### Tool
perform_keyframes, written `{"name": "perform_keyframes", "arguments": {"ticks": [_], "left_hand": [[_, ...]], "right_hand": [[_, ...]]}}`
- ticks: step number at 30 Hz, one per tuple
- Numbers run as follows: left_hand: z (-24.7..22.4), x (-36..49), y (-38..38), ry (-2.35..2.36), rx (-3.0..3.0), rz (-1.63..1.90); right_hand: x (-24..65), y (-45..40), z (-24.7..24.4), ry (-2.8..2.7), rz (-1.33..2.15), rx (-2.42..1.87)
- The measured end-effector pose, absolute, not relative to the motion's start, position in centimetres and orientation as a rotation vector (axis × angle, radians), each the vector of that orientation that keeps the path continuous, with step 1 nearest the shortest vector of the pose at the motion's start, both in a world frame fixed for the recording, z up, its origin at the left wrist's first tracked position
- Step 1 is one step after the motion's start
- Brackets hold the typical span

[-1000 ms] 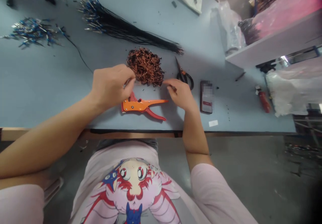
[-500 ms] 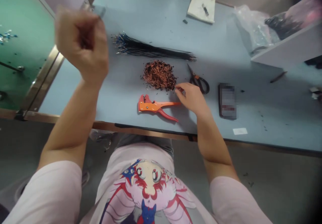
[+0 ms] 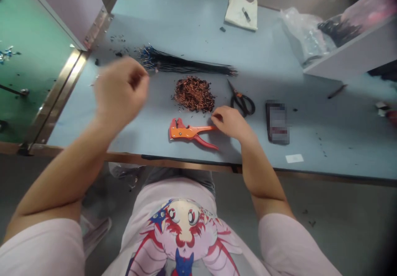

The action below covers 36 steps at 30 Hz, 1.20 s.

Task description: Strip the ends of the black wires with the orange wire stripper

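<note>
On a blue table point(image 3: 310, 152), the blurred left hand point(image 3: 121, 92) is raised left of center, just below a bundle of black wires point(image 3: 186, 65). The right hand point(image 3: 232, 123) sits at lower center, just beside orange wire strippers point(image 3: 182, 131), below a pile of copper wire scraps point(image 3: 194, 94), with scissors point(image 3: 242, 102) at its upper right.

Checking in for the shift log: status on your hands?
Left hand raised, blurred. Right hand at orange wire stripper. Copper wire clippings just beyond.
</note>
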<state>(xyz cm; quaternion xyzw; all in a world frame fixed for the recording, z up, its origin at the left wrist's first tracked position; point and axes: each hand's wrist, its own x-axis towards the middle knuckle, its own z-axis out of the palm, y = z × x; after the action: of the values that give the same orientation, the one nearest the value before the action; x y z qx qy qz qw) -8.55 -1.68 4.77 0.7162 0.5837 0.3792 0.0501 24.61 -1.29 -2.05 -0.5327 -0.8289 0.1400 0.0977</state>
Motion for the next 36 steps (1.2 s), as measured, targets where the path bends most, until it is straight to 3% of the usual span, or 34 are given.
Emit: {"name": "perform_keyframes", "arguments": {"ticks": [5,17,23,29,36], "left_hand": [[-0.8,-3.3,1.2,1.759,1.965,0.857],[-3.5,-1.3,0.7,1.458,1.653,1.260],[-3.7,-1.3,0.5,1.485,1.617,1.354],[-3.2,-1.4,0.1,1.491,1.492,1.423],[-1.7,-0.1,-2.4,1.295,1.515,1.362]], "right_hand": [[24.5,-0.9,-2.5,-2.370,0.528,-1.350],[22.6,-3.2,-0.6,-2.545,0.871,-1.245],[21.0,-4.8,-0.4,-2.721,0.677,-1.384],[23.2,-3.5,-0.2,-1.971,1.158,-1.440],[22.8,-3.1,-0.3,-1.207,1.833,-1.211]]}}
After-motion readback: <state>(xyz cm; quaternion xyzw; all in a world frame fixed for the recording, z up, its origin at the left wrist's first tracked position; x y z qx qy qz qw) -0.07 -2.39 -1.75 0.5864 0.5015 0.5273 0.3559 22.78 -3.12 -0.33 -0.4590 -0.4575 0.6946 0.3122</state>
